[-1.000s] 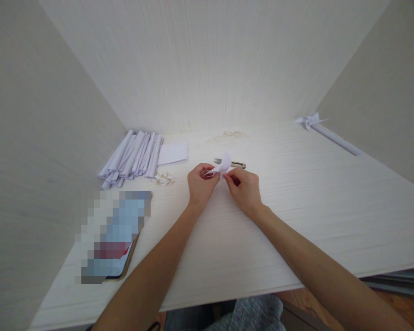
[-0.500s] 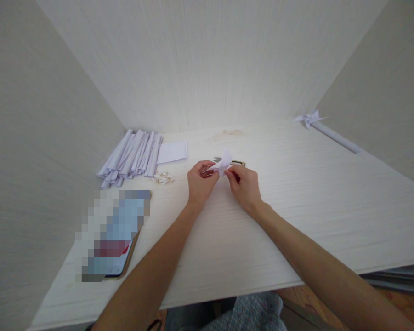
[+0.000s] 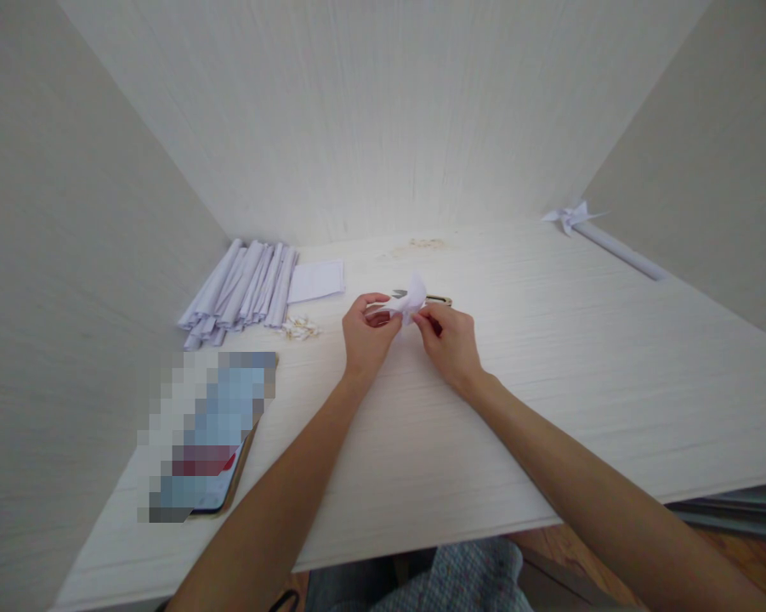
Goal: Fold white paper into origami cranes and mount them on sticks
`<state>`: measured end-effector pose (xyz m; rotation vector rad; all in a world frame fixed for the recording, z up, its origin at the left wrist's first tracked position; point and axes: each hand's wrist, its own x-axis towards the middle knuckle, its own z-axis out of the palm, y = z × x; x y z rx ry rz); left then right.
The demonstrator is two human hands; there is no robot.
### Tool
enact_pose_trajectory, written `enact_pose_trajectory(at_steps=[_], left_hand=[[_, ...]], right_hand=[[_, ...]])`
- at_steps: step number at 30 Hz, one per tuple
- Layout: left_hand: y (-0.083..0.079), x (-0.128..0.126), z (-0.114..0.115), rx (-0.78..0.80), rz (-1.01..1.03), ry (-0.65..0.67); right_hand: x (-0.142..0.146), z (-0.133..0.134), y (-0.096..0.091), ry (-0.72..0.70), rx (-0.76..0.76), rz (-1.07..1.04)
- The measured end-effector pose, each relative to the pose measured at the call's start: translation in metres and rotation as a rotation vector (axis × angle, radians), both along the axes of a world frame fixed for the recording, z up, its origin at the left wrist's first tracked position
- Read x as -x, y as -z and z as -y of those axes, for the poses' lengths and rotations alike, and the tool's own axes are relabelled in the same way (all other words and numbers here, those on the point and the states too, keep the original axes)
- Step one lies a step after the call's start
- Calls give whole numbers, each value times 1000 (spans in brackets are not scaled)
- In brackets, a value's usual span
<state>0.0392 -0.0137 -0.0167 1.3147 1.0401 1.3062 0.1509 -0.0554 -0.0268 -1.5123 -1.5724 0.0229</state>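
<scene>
In the middle of the table both my hands grip a small white paper pinwheel (image 3: 414, 292), its blades curled up and pointed. My left hand (image 3: 368, 336) pinches it from the left, thumb and fingers closed on the paper. From the right, the thumb and forefinger of my right hand (image 3: 447, 340) press its lower edge. Just behind the paper lie small scissors (image 3: 439, 299); the paper hides their middle, while grey blade tips show at the left and a brassy handle at the right.
Several rolled paper sticks (image 3: 242, 285) are heaped at back left beside flat white paper squares (image 3: 317, 280). Small white-and-tan pieces (image 3: 301, 328) lie before them. A phone (image 3: 229, 442), partly blurred, rests at front left. Another pinwheel (image 3: 571, 218) on a paper stick (image 3: 621, 252) lies against the right wall.
The paper's blade has curled over further to the right between my fingers. Both hands stay nearly in place, and the whole view has shifted slightly.
</scene>
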Motion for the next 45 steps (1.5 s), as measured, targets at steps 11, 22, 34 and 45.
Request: enact_pose_trajectory(at_steps=[11, 22, 34, 45], left_hand=[[4, -1, -1, -60, -47, -18], [4, -2, -1, -92, -93, -53], [5, -1, 0, -101, -135, -64], [5, -3, -1, -116, -152, -62]], right_hand=[[0, 0, 3, -2, -41, 0], [0, 2, 2, -15, -14, 178], [-1, 2, 1, 29, 91, 241], [5, 4, 0, -16, 27, 182]])
